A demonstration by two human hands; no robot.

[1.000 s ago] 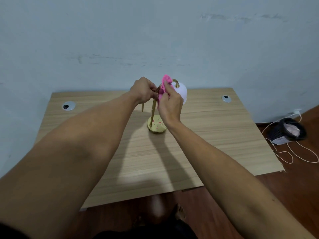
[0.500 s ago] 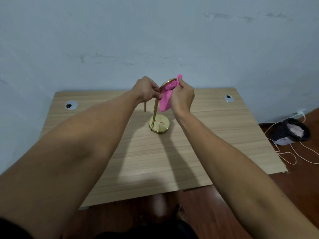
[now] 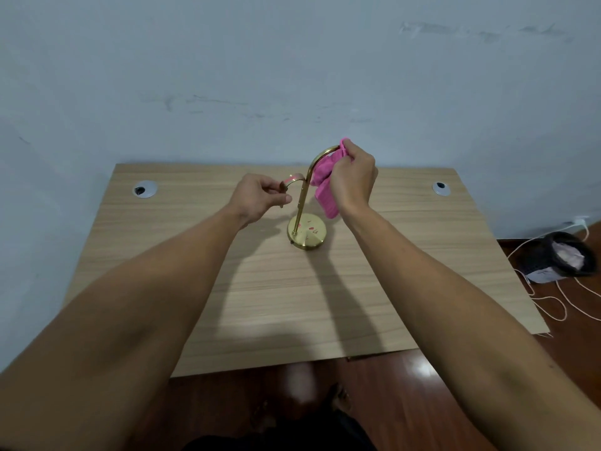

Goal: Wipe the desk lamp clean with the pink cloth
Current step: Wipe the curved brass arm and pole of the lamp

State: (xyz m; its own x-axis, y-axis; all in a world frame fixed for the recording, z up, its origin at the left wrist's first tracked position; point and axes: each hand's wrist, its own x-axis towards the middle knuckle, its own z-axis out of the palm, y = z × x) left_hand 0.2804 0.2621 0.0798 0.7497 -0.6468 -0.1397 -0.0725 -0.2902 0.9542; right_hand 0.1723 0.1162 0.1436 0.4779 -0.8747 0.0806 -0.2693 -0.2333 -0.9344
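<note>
A gold desk lamp [image 3: 300,203] stands on its round base [image 3: 307,235] in the middle of the wooden desk [image 3: 292,304]. Its stem curves over to the right at the top. My right hand [image 3: 353,182] grips the pink cloth [image 3: 325,183] and presses it over the right end of the arch, hiding the lamp's white shade. My left hand [image 3: 260,196] pinches the small curved gold side arm [image 3: 292,181] that sticks out to the left of the stem.
The desk stands against a pale blue wall and has a cable grommet at the far left [image 3: 145,189] and far right [image 3: 440,187]. On the wooden floor to the right are a dark basket [image 3: 566,257] and loose white cords [image 3: 549,301].
My right hand has carried the cloth up and to the right along the arch, over the shade. My left hand has dropped from the stem top to the side arm.
</note>
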